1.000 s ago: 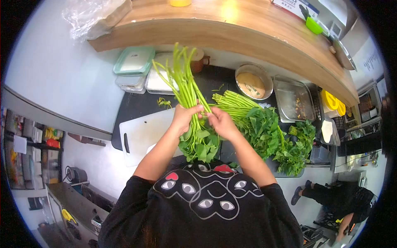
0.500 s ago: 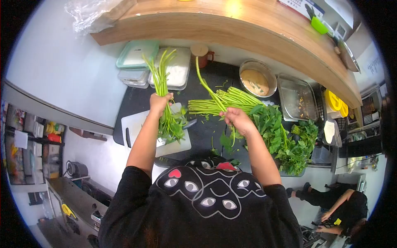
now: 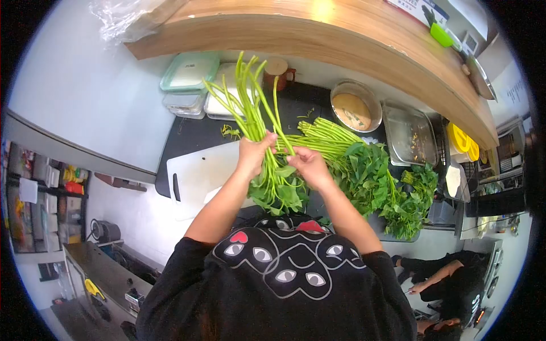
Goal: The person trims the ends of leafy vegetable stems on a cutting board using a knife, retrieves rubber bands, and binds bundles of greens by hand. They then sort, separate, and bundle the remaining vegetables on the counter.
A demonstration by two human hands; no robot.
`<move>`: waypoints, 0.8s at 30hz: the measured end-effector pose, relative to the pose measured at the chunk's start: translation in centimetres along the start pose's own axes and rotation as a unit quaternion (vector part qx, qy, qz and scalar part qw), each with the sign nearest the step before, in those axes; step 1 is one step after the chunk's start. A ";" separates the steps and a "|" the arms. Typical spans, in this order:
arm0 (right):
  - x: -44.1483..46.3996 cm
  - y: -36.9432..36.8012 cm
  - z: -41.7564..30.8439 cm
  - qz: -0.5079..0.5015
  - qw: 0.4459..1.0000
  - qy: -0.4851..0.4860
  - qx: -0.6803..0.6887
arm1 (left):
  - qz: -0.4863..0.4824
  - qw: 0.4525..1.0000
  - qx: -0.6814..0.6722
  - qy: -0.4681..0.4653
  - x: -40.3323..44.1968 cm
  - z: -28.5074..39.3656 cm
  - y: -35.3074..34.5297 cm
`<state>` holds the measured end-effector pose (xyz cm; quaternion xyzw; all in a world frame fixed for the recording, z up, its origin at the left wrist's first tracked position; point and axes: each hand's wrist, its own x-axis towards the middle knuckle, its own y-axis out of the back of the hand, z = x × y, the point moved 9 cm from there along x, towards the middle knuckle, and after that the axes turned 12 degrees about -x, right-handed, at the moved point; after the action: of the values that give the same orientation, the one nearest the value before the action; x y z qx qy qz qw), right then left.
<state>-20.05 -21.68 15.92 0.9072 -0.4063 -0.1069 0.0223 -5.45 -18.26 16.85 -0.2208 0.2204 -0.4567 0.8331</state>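
My left hand (image 3: 254, 154) is closed round a bunch of long-stemmed leafy greens (image 3: 250, 108), stems pointing up and away, leaves hanging below the fist. Close beside it on the right, my right hand (image 3: 310, 166) pinches a single leafy green stem (image 3: 278, 116) that leans against the bunch. Beyond my right hand lies a big pile of the same greens (image 3: 367, 176) on the dark counter, its stems pointing left and its leaves to the right. A white cutting board (image 3: 196, 167) lies under my left forearm.
Lidded plastic containers (image 3: 187, 74) and a brown mug (image 3: 277, 71) stand at the back. A round metal pot (image 3: 355, 107) and a glass tray (image 3: 410, 133) sit behind the pile. A wooden shelf (image 3: 318, 37) overhangs the counter. Another person (image 3: 449, 281) is at lower right.
My left hand has moved right with its bunch, off the cutting board's middle. My right hand has come left with the single stem, so both hands are now close together.
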 end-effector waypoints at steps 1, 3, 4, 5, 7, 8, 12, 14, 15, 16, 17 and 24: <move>0.0 -0.3 -0.4 0.027 0.999 0.039 -0.022 | 0.001 1.000 -0.025 0.002 -0.1 -0.1 -0.5; -0.5 -0.4 -1.5 0.042 0.996 0.056 -0.054 | -0.017 1.000 -0.021 0.013 -0.3 -0.1 -1.3; -0.5 -0.6 -1.3 0.046 0.996 0.065 -0.046 | -0.027 0.999 -0.019 0.019 -0.4 -0.2 -1.8; -0.3 -0.6 -0.8 0.051 0.995 0.075 -0.038 | -0.028 0.999 -0.009 0.037 -0.4 -0.4 -1.9; -0.6 -0.6 -1.1 0.057 0.994 0.089 -0.030 | -0.028 0.998 -0.019 0.049 -0.4 -0.8 -1.9; -0.6 -0.5 -0.9 0.049 0.996 0.073 -0.020 | -0.028 0.998 -0.025 0.054 -0.4 -1.1 -1.8; -1.0 -0.4 -1.3 0.021 0.999 0.018 0.019 | -0.046 0.998 -0.024 0.044 -0.1 0.2 -1.6; -1.1 0.1 -0.6 0.019 0.999 -0.037 0.013 | -0.056 0.996 0.055 0.037 1.0 1.1 -0.6; -1.2 0.5 -0.7 0.023 0.999 -0.029 -0.008 | -0.049 0.993 0.098 0.040 1.3 1.7 0.0; -1.1 0.9 -0.4 0.028 0.999 -0.033 -0.020 | -0.042 0.988 0.140 0.043 1.7 2.3 0.7; -1.0 1.4 0.2 0.033 0.998 -0.038 -0.032 | -0.030 0.980 0.194 0.028 2.4 3.2 1.6; -0.9 2.5 1.8 0.038 0.995 -0.090 -0.012 | 0.095 0.909 0.404 -0.036 7.4 6.7 10.1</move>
<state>-22.87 -22.58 14.66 0.8774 -0.4397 -0.1919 0.0007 8.66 -18.58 15.32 0.1403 0.0072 -0.4172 0.8979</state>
